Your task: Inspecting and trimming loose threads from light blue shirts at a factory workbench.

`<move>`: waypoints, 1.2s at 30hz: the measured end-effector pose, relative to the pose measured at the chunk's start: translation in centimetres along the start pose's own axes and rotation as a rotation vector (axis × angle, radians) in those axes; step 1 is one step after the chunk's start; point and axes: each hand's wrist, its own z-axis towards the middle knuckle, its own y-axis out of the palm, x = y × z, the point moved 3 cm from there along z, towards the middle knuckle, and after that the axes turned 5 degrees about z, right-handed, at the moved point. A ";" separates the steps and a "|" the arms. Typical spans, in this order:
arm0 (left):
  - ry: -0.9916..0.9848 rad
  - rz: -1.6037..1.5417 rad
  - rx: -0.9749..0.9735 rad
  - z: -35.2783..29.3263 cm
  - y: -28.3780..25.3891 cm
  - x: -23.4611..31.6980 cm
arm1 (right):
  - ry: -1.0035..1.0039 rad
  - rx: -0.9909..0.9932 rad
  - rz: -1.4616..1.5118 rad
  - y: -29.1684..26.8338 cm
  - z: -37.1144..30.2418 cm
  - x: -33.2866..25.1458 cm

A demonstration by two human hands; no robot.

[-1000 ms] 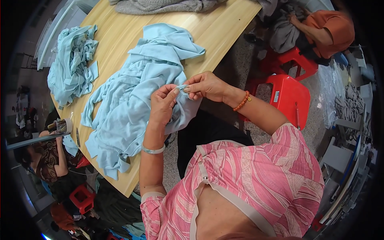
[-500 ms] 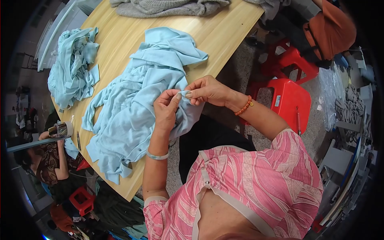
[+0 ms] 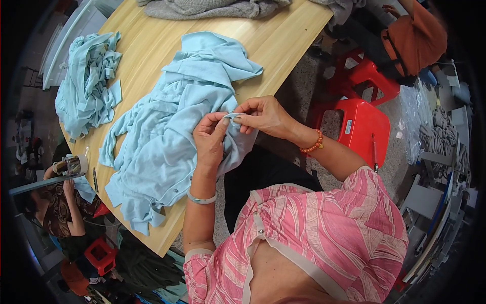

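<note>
A light blue buttoned cardigan [image 3: 172, 116] lies crumpled over the wooden table, one side of it hanging past the edge toward my lap. My left hand [image 3: 209, 139] pinches a small piece of its edge between thumb and fingers. Close against it, my right hand [image 3: 266, 117] grips the same bit of fabric with thumb and forefinger. The pinched edge is raised a little, and the fingertips nearly meet. Dark buttons show along the cardigan's near border. Whether anything tiny sits between the fingertips is too small to make out.
Another light blue garment pile [image 3: 88, 83] lies at the table's left. Grey knitwear [image 3: 212, 7] rests at the far edge. Thread snips [image 3: 95, 178] and a tape roll [image 3: 76, 164] are at the left rim. Red stools [image 3: 362, 133] stand right; other people work nearby.
Both hands keep their pinch on the cardigan edge, with the fingers shifting only slightly. The whole view has moved a little. At the lower left, another person's arm has shifted.
</note>
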 end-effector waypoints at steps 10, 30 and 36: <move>-0.024 -0.117 -0.014 -0.1 0.1 0.5 | -0.064 -0.034 0.019 0.2 -0.4 -0.4; -0.003 -0.113 0.003 0.0 0.0 0.1 | -0.042 0.041 -0.053 0.0 -0.8 -0.1; -0.002 -0.087 -0.009 0.0 -0.2 -0.1 | -0.037 0.033 -0.064 -0.1 -0.8 0.0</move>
